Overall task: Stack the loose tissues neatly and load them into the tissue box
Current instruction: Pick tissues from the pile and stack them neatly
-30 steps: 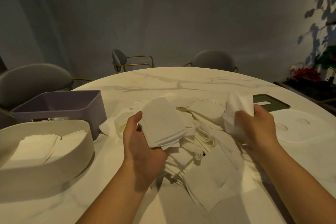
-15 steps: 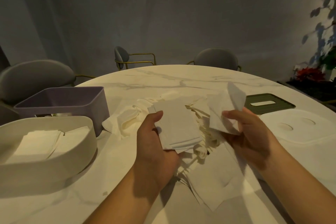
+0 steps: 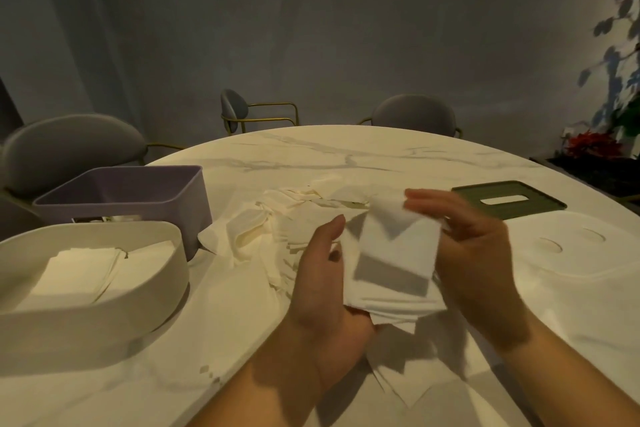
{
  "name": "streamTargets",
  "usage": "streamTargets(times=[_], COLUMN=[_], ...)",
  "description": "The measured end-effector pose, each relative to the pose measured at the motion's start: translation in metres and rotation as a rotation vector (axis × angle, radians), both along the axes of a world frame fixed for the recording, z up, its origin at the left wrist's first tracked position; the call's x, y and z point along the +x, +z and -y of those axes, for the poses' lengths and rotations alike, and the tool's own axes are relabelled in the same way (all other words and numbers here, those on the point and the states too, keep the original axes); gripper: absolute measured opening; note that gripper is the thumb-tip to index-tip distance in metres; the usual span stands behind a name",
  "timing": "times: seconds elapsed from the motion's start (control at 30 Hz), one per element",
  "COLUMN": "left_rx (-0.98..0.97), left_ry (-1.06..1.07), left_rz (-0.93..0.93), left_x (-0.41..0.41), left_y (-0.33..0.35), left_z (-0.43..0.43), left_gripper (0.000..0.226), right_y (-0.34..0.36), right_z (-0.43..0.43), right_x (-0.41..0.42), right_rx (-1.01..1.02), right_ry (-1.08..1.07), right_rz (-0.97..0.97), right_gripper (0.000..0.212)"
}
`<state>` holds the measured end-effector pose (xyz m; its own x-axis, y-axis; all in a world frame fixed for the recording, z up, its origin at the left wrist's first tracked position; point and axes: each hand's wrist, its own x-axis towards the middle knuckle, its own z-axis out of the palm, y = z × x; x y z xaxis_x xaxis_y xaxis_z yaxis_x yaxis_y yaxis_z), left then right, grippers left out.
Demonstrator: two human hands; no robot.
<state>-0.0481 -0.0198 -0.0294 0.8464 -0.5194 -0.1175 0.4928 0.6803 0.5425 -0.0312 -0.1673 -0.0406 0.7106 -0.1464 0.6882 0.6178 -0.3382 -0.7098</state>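
Standing at the far left, close to the rim of the round marble table (image 3: 346, 156), a cream tissue box (image 3: 162, 281) is open on top, and flat folded tissues (image 3: 83, 270) lie inside it. Just behind it, touching or almost touching, stands a purple box (image 3: 187, 208), also open. To the right of both boxes a loose pile of tissues (image 3: 263, 239) spreads over the middle of the table, crumpled and not in order, and some sheets reach toward the near edge under the arms.

The left hand (image 3: 325, 291) grips a stack of tissues (image 3: 391, 274) above this pile, with the thumb along the left edge of the stack and the palm under it. The right hand (image 3: 474, 253) is against the right edge of the same stack, so the two hands are close together with only the stack between them. Its fingers (image 3: 426, 199) reach over the far corner of the top sheet, but they are blurred, and it cannot be told whether they pinch it or only touch it.

Further right lies a green lid (image 3: 478, 196) with a slot, flat on the table, and beside it, nearer, a white lid (image 3: 588, 263) close to the right rim. The far half of the table is bare marble.
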Motion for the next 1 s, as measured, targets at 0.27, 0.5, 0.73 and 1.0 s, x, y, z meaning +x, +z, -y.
streamTargets(times=[0.27,0.5,0.73,1.0], left_rx=[0.187,0.216,0.197,0.184], left_ry=[0.097,0.063,0.041,0.029], left_rz=[-0.099,-0.027,0.002,-0.117], left_x=[0.003,0.004,0.009,0.006], left_y=[-0.004,-0.005,-0.008,-0.008], left_z=[0.001,0.001,0.001,0.001], left_gripper=[0.034,0.039,0.051,0.060], right_y=[-0.002,0.001,0.012,0.020], right_z=[-0.001,0.010,0.019,0.029], right_x=[0.002,0.008,0.008,0.009], right_rx=[-0.184,-0.131,0.270,1.224], right_ry=[0.058,-0.035,-0.155,-0.120], right_rz=[-0.132,-0.272,-0.410,-0.707], right_gripper=[0.060,0.048,0.020,0.003])
